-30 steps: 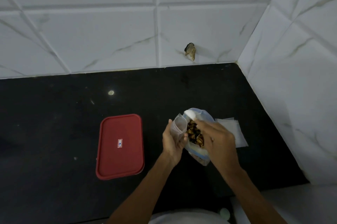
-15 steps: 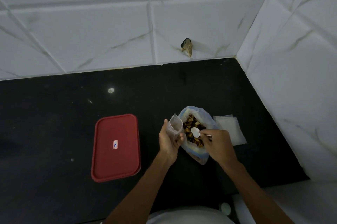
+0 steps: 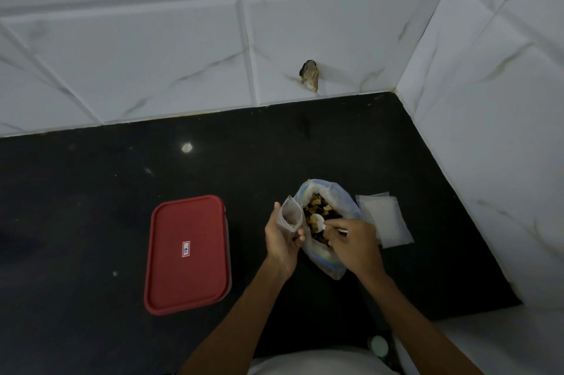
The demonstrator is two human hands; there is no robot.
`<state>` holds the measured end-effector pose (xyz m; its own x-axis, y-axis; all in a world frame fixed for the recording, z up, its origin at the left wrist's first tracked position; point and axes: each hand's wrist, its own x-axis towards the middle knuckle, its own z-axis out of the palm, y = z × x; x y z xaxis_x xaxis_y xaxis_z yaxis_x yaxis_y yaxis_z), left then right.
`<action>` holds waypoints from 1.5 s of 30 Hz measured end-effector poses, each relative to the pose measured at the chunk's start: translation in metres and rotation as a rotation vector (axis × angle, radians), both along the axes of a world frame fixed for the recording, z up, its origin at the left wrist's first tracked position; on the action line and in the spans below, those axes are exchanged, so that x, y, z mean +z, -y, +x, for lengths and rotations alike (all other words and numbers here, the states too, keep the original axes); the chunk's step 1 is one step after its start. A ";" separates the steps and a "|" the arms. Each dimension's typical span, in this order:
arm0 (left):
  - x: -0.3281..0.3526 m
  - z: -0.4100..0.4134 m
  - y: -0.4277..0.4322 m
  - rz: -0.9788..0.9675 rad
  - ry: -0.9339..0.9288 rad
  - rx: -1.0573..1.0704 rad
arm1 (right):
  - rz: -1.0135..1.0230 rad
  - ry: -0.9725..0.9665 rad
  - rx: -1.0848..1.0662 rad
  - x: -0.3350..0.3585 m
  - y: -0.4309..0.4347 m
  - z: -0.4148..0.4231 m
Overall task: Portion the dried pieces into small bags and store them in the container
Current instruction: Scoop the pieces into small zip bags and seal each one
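Dried pieces [image 3: 317, 206], brown and tan, fill the open mouth of a large clear bag [image 3: 335, 191] lying on the black counter [image 3: 91, 206], directly beyond the right hand's fingertips. The right hand [image 3: 355, 245] is curled around the handle of a small white spoon [image 3: 318, 218], pinching it between thumb and fingers; the spoon's bowl sits among the pieces at the near side of the bag's mouth, and whether it carries any cannot be told. The left hand [image 3: 280, 240] grips a small bag [image 3: 290, 216] of clear plastic, the thumb on its left side and the fingers [image 3: 299, 236] wrapped round its lower right edge. This small bag stands upright with its mouth held open, touching or just beside the left rim of the large bag; its contents cannot be made out. The two hands are close together, the spoon between them. Just right of the right hand's knuckles, a flat stack of bags [image 3: 387, 222] lies on the counter, partly tucked against the large bag. Well to the left of the left hand's fingers sits a rectangular container [image 3: 187, 252] closed with a red lid bearing a small label [image 3: 186, 249] at its centre. White marbled wall tiles [image 3: 152, 54] enclose the counter at the far side and on the right, with a broken hole [image 3: 309, 75] low in the far wall, beyond both hands.
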<state>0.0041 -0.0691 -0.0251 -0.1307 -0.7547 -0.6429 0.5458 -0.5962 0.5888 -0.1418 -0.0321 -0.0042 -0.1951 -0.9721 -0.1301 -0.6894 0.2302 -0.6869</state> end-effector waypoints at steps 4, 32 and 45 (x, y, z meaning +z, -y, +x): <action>0.001 0.001 0.000 0.026 0.003 -0.009 | 0.000 -0.010 -0.029 0.001 0.014 0.005; 0.012 0.010 -0.009 -0.031 -0.016 0.013 | -0.095 0.091 0.133 0.071 -0.015 0.029; 0.009 0.019 -0.011 -0.002 -0.035 0.048 | -0.464 -0.288 0.355 0.054 -0.023 0.032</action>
<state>0.0228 -0.0583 -0.0160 -0.1164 -0.7616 -0.6375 0.5939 -0.5678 0.5699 -0.1095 -0.0086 0.0501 0.1836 -0.9266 0.3280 -0.8404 -0.3211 -0.4366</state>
